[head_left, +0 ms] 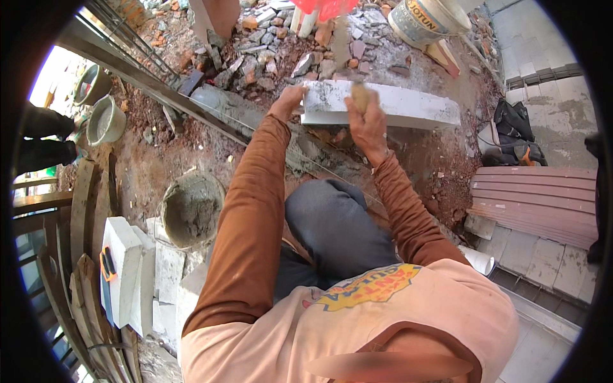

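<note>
In front of me lies a long white block [408,102], low over the mortar and soil. My left hand [288,102] is closed round its left end, fingers at the top corner. My right hand [369,124] grips a wooden-handled tool [362,97] against the block's near side, left of its middle. Motion blurs that tool, and I cannot make out its working end. A thin string line runs slantwise below the block, close to a strip of grey mortar [223,105].
A bucket of mortar [191,210] stands at left, near white blocks [121,274] with an orange-and-black handled saw [107,262]. Rubble [268,51] and a white paint bucket [428,22] lie beyond. Wooden planks [83,217] edge the left; pinkish ribbed panels [536,201] lie right.
</note>
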Available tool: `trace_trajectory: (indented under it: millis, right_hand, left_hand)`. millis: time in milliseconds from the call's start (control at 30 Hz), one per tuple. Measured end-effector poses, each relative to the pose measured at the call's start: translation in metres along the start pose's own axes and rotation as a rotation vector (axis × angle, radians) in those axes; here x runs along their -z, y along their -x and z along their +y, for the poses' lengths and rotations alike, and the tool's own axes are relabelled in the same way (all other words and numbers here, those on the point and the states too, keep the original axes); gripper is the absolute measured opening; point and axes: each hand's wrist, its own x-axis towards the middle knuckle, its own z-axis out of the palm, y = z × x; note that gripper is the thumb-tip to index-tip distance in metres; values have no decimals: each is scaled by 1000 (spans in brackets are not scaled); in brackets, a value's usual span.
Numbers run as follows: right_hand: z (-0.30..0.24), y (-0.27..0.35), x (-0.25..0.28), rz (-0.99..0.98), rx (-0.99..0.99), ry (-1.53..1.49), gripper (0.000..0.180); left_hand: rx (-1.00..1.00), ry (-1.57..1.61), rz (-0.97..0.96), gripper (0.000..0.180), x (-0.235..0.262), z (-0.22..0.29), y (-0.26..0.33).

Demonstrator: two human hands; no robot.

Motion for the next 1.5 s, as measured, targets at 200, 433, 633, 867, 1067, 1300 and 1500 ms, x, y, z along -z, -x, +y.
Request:
trace_trajectory:
  millis: [200,433,633,867,1067,1300,1500]
  right_hand:
    - [17,-2,-10,-211,-8,365,47]
    - [7,-3,-22,-344,-203,404,43]
    - [1,-3,-21,-208,-192,199,42]
    - [-3,1,-27,-153,-108,284,45]
    - [4,-9,-26,-232,-116,475,52]
    - [0,-20,-18,-338,-159,430,49]
    - [1,-18,-18,-311,-320,154,50]
  left_hand:
    - [-69,-2,-70,53,2,-11,-17]
    - [-104,28,49,24,-5,-25,-35]
    - [-452,-436,112,27,7,-63,-97]
    - [-337,-243,2,31,15,-58,-95]
    - [-258,-377,76,36,-2,-18,-32]
    - [-38,81,47,27,-4,-14,-25]
    - [-394,-433,-61,32,5,-16,-27]
